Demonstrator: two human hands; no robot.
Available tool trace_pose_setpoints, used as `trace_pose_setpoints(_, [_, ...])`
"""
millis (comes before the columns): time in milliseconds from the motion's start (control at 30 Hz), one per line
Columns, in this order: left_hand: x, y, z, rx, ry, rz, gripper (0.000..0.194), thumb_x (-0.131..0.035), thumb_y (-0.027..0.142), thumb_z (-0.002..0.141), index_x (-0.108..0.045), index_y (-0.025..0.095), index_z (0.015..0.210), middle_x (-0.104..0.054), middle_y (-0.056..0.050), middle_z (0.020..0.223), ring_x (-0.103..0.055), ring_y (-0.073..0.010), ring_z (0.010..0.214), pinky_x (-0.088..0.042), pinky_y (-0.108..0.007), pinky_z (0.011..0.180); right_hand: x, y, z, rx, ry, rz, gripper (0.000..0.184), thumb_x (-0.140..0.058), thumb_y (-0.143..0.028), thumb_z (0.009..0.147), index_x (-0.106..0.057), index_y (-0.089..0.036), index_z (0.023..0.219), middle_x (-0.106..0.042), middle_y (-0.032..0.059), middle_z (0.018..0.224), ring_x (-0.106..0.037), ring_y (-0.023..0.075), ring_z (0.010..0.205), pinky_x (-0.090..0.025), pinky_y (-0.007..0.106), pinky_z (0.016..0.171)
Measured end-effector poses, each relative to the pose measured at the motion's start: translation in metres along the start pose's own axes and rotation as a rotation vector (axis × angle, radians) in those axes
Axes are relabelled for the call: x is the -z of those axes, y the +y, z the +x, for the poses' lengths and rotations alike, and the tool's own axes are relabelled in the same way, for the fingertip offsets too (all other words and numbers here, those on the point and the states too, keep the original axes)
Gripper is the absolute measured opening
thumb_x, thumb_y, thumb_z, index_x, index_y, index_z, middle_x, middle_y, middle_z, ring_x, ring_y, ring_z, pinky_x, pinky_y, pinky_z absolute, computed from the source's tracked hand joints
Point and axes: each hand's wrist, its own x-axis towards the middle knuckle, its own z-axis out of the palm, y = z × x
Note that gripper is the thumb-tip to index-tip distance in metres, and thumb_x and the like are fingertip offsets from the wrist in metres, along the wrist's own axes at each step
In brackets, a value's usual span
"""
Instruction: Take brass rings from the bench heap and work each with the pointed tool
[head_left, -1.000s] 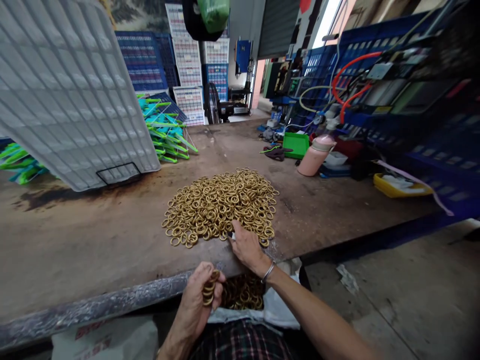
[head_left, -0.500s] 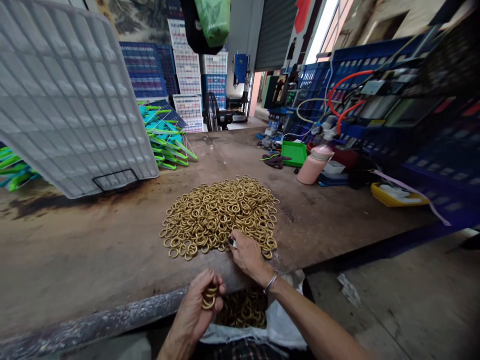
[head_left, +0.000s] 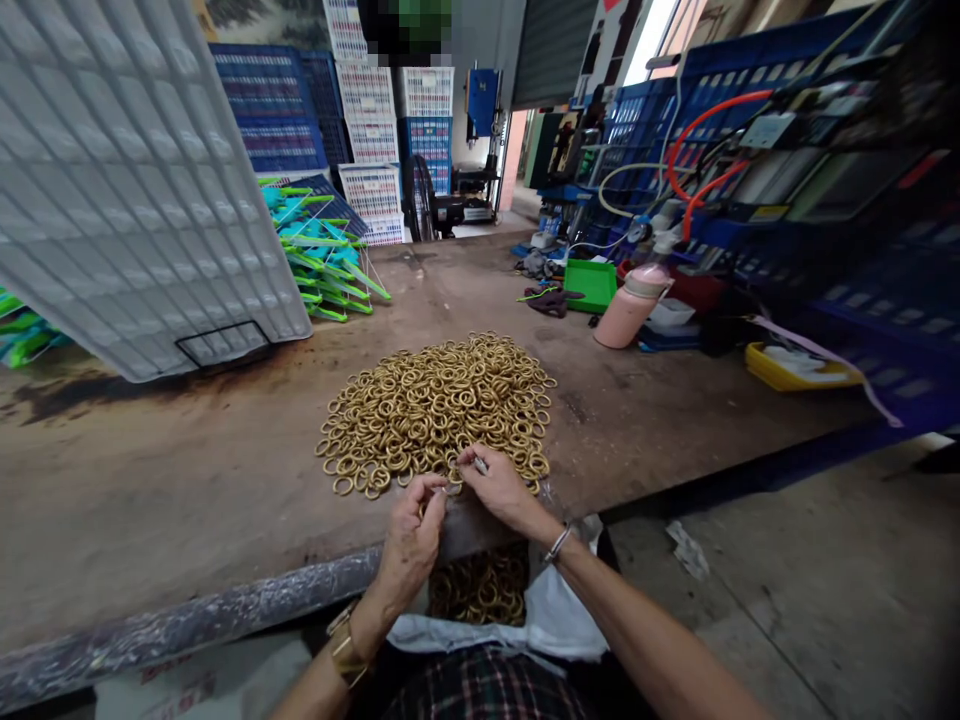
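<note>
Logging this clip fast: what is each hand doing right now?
Left hand: closed, pinching brass rings at the pile's near edge.
Right hand: closed on a small tool.

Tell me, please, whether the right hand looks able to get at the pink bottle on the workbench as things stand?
Probably yes, with a long stretch: the right hand works at the near edge of the brass rings, and only bare workbench lies between it and the pink bottle far off.

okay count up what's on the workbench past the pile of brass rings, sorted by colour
Pink bottle: 1
Green tray: 1
Yellow tray: 1
White grid crate: 1
Total: 4, leaving out the green and blue hangers, too tangled to count.
</note>
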Motion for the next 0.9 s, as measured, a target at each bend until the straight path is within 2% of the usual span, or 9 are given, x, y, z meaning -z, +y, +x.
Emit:
trace_pose_setpoints(133, [-0.001, -0.001, 0.007, -0.175, -0.004, 0.101, 0.015, -0.055, 0.021, 0.074, -0.065, 0.02, 0.085, -0.062, -0.003, 0.077, -0.054, -0.0155, 0.071, -0.04, -0.025, 0.071, -0.001, -0.005, -0.005, -0.136, -0.042, 0.292, 0.01, -0.05, -0.026, 0.067, -0.052, -0.017, 0.072, -0.043, -0.0072, 0.055, -0.036, 0.0061, 0.046, -0.029, 0.018, 0.045])
trace_pose_setpoints(233, [-0.002, -0.002, 0.009, -0.21, -0.08, 0.115, 0.017, -0.052, 0.02, 0.076, -0.065, 0.02, 0.087, -0.064, -0.004, 0.081, -0.056, -0.0167, 0.076, -0.04, -0.026, 0.074, -0.003, -0.007, -0.011, -0.304, -0.153, 0.503, 0.017, -0.05, -0.032, 0.068, -0.049, -0.019, 0.079, -0.039, -0.0102, 0.051, -0.023, 0.0035, 0.034, -0.018, 0.018, 0.035])
trace_pose_setpoints(300, [-0.002, -0.003, 0.01, -0.204, -0.121, 0.112, 0.016, -0.051, 0.022, 0.078, -0.065, 0.019, 0.085, -0.064, -0.004, 0.081, -0.056, -0.0164, 0.076, -0.04, -0.025, 0.073, -0.004, -0.009, -0.013, -0.35, -0.2, 0.564, 0.02, -0.05, -0.035, 0.068, -0.047, -0.019, 0.08, -0.041, -0.0102, 0.053, -0.02, 0.0028, 0.032, -0.015, 0.018, 0.033])
trace_pose_setpoints(400, [-0.003, -0.004, 0.01, -0.142, -0.124, 0.097, 0.015, -0.05, 0.026, 0.079, -0.062, 0.017, 0.078, -0.06, -0.002, 0.071, -0.053, -0.0133, 0.066, -0.04, -0.023, 0.065, -0.006, -0.011, -0.014, -0.271, -0.136, 0.449, 0.02, -0.049, -0.038, 0.07, -0.049, -0.018, 0.074, -0.041, -0.0088, 0.053, -0.026, 0.0036, 0.037, -0.021, 0.018, 0.037])
trace_pose_setpoints(500, [-0.003, -0.004, 0.008, -0.004, -0.114, 0.035, 0.017, -0.05, 0.032, 0.079, -0.058, 0.017, 0.077, -0.05, 0.004, 0.058, -0.044, -0.0087, 0.05, -0.037, -0.02, 0.052, -0.007, -0.014, -0.014, -0.109, -0.049, 0.22, 0.022, -0.052, -0.037, 0.07, -0.051, -0.016, 0.065, -0.043, -0.0059, 0.056, -0.037, 0.0063, 0.05, -0.03, 0.019, 0.048])
trace_pose_setpoints(567, [-0.003, -0.002, 0.006, 0.104, -0.128, -0.021, 0.02, -0.05, 0.036, 0.078, -0.056, 0.017, 0.079, -0.045, 0.006, 0.054, -0.039, -0.0066, 0.044, -0.033, -0.018, 0.044, -0.008, -0.015, -0.014, -0.076, -0.043, 0.153, 0.022, -0.051, -0.036, 0.072, -0.052, -0.016, 0.064, -0.045, -0.0051, 0.057, -0.039, 0.0077, 0.055, -0.031, 0.02, 0.052])
trace_pose_setpoints(700, [-0.002, 0.0, 0.002, 0.255, -0.169, -0.162, 0.027, -0.052, 0.044, 0.075, -0.051, 0.018, 0.078, -0.045, 0.007, 0.056, -0.037, -0.005, 0.04, -0.027, -0.016, 0.036, -0.011, -0.014, -0.015, -0.098, -0.078, 0.164, 0.022, -0.048, -0.036, 0.075, -0.053, -0.016, 0.067, -0.045, -0.0052, 0.057, -0.038, 0.008, 0.054, -0.031, 0.02, 0.052])
trace_pose_setpoints(900, [0.0, -0.002, -0.002, 0.311, -0.215, -0.396, 0.024, -0.055, 0.041, 0.076, -0.047, 0.018, 0.076, -0.044, 0.007, 0.058, -0.036, -0.0034, 0.04, -0.024, -0.014, 0.034, -0.011, -0.011, -0.018, -0.067, -0.143, 0.203, 0.023, -0.046, -0.037, 0.077, -0.05, -0.016, 0.068, -0.044, -0.0054, 0.058, -0.037, 0.008, 0.055, -0.03, 0.02, 0.051])
